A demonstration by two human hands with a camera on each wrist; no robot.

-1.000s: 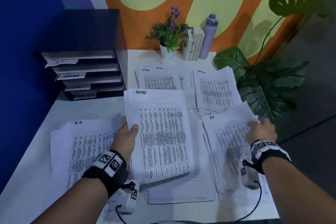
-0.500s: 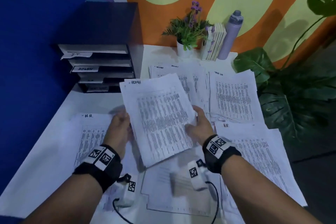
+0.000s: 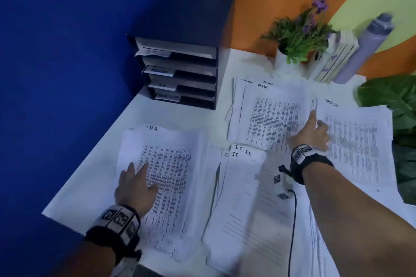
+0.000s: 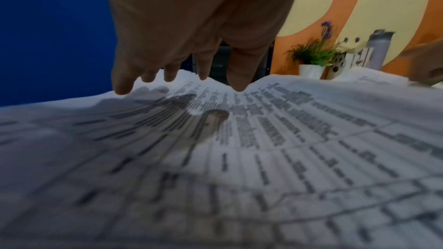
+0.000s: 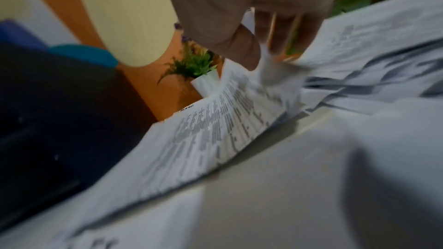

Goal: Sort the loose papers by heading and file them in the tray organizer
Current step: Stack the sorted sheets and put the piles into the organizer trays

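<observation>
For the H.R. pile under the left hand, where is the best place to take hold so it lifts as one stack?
Probably the H.R. pile by its near-left edge, coming in from the left, where bare table borders it. Its right side abuts the I.T. pile. The sheets look fanned, so the left hand, lying flat on top, should square them first.

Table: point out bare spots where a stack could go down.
Bare table shows between the organizer, H.R. pile and ADMIN pile, and along the left edge beside the H.R. pile. The right half is crowded with overlapping piles under the right hand.
</observation>
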